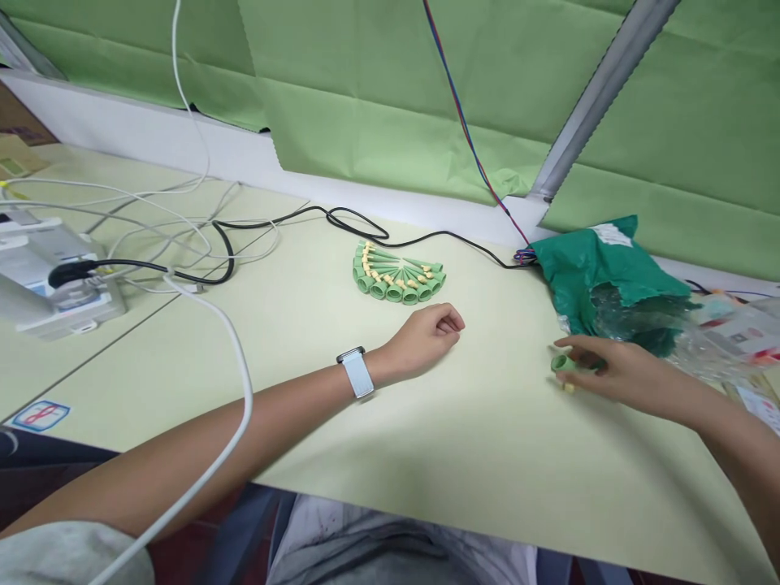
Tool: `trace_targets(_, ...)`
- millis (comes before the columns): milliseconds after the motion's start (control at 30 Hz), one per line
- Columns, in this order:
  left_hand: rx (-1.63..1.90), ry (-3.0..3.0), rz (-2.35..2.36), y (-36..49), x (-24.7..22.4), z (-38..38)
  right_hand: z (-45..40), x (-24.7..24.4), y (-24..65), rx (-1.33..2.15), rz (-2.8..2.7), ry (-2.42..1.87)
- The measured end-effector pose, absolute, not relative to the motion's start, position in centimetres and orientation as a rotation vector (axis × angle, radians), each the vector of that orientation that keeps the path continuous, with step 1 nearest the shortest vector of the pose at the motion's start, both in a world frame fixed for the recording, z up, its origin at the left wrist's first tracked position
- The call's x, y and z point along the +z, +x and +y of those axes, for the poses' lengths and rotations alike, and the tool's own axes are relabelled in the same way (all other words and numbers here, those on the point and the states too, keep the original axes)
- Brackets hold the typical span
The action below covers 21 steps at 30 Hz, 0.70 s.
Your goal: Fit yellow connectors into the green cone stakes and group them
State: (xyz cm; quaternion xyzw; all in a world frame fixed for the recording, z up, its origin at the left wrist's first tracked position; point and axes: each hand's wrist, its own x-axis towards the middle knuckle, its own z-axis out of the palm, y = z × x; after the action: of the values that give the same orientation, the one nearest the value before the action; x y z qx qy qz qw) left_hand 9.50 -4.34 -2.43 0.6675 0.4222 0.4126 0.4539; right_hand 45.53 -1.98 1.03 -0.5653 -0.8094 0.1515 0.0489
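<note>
Cut-off sleeve (67, 556); right fingers (578, 345) on green tube (564, 364) (half-hidden).

Everything placed off the fan of tubes (397, 275) on the desk (487, 463). My left hand (426, 337) rests just in front of the fan. My right hand (627, 374) sits further right, with a loose tube (565, 366) under my fingers. A torn plastic bag (603, 272) lies right of the fan, behind that hand. A black cable (390, 242) runs behind the fan to the bag. A boxy device (54, 280) sits well left of the fan, among more cables (176, 219).
</note>
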Motion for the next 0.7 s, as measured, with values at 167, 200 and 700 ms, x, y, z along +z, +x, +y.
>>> trace_targets(167,1.004,1.648,1.055,9.5,-2.3,-4.4,-1.4,0.5,43.7,0.550,-2.340,-1.651)
trace_targets(200,1.000,1.646,1.058,9.5,-2.2,-4.4,-0.6,0.6,42.7,0.575,-2.282,-1.633)
trace_targets(700,0.984,1.623,1.060,9.3,-2.7,-4.6,17.8,3.2,20.1,1.115,-1.711,-1.472)
